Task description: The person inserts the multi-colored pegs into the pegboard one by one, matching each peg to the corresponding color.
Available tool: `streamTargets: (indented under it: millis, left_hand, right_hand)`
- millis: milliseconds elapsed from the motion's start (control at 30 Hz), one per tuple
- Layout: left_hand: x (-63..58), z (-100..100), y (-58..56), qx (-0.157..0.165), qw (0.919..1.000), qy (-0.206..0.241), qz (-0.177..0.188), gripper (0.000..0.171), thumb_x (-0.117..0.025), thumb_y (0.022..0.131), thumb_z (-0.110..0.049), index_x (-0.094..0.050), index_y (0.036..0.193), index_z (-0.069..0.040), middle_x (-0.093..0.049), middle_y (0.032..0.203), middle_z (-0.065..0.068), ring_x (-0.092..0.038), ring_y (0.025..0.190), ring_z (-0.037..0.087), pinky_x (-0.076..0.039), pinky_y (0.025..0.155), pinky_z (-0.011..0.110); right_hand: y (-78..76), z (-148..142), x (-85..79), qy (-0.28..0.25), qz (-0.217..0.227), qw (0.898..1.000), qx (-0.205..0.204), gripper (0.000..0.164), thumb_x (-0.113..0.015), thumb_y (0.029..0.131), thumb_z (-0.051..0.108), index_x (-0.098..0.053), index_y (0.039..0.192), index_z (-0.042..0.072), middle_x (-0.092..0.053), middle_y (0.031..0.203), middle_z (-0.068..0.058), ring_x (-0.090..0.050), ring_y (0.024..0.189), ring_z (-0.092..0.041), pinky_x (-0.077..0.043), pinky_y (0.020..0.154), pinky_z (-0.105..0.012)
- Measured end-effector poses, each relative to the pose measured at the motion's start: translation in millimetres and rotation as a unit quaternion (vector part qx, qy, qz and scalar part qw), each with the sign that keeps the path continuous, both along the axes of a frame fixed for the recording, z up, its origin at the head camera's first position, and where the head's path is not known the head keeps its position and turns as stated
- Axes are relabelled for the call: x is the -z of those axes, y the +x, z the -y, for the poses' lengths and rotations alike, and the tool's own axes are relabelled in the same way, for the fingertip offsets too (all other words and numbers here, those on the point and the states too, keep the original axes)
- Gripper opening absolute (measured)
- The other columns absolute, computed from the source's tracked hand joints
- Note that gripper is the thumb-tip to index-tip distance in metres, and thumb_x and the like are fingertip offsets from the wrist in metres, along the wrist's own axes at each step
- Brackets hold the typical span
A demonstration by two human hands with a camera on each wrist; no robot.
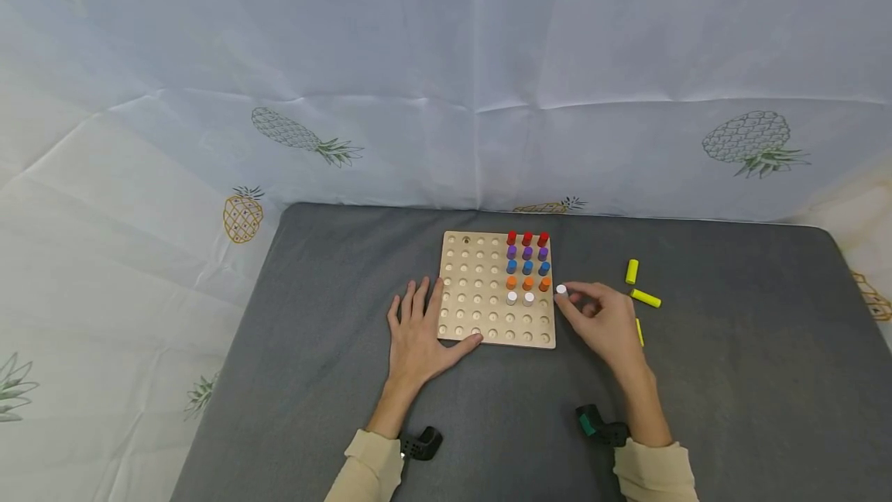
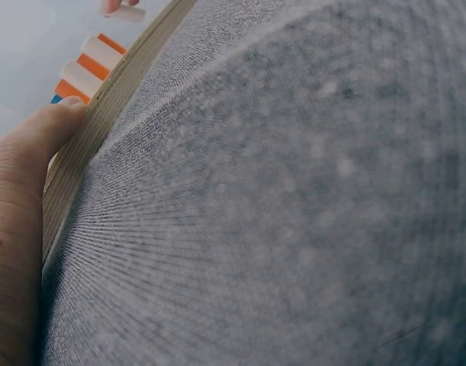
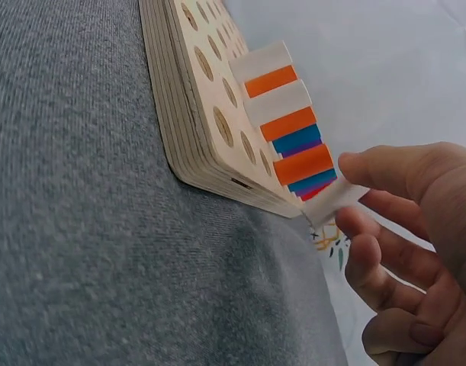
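Observation:
A wooden pegboard (image 1: 460,297) lies on the grey cloth, its right columns holding rows of red, purple, blue, orange and white pegs. My left hand (image 1: 414,339) rests at the board's left side and lower edge, fingers straight, thumb spread along the near edge. Just off the right edge, my right hand (image 1: 606,324) pinches a white peg (image 1: 561,290) between thumb and fingers. In the right wrist view that white peg (image 3: 335,200) is tilted beside the board's edge. Two white pegs (image 1: 520,298) stand in the row level with it.
Several yellow pegs (image 1: 646,298) lie loose on the cloth to the right, one partly hidden by the right hand. The grey table (image 1: 753,347) ends at a pineapple-print sheet (image 1: 474,153) behind and at the left. Black cameras (image 1: 423,444) are strapped to both wrists.

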State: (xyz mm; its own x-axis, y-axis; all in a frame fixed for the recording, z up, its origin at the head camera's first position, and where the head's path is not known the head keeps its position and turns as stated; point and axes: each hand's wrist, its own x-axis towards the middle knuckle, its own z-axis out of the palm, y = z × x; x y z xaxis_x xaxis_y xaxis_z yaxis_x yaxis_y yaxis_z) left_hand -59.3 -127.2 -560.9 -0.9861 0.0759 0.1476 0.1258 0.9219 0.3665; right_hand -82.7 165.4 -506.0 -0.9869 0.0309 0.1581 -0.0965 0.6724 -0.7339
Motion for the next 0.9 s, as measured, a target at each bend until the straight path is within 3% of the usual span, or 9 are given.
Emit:
streamTargets:
  millis: [400,900]
  left_hand:
    - [0.7,-0.5,-0.6,0.0,1.0,-0.005,-0.005,0.115,-0.062,0.073,-0.084,-0.028,0.163,-0.021,-0.039,0.163,0.015,-0.03,0.154,0.039,-0.018,0.123,0.064]
    - [1.9,0.6,-0.5,0.001,0.9999,-0.004,-0.013,0.116,-0.06,0.074,-0.086,-0.029,0.163,-0.019,-0.039,0.163,0.015,-0.031,0.154,0.039,-0.019,0.122,0.064]
  right_hand:
    - [-0.7,5.9,3.3,-0.009,0.021,0.998,-0.055,0.023,-0.081,0.086,0.011,-0.078,0.107,0.002,-0.073,0.089,-0.011,-0.051,0.061,-0.004,-0.04,0.051,-0.02]
    - [-1.1,6.3,8.3,-0.008,0.014,0.995,-0.094,0.02,-0.082,0.085,0.011,-0.08,0.103,0.003,-0.073,0.087,-0.008,-0.051,0.061,-0.003,-0.04,0.05,-0.021]
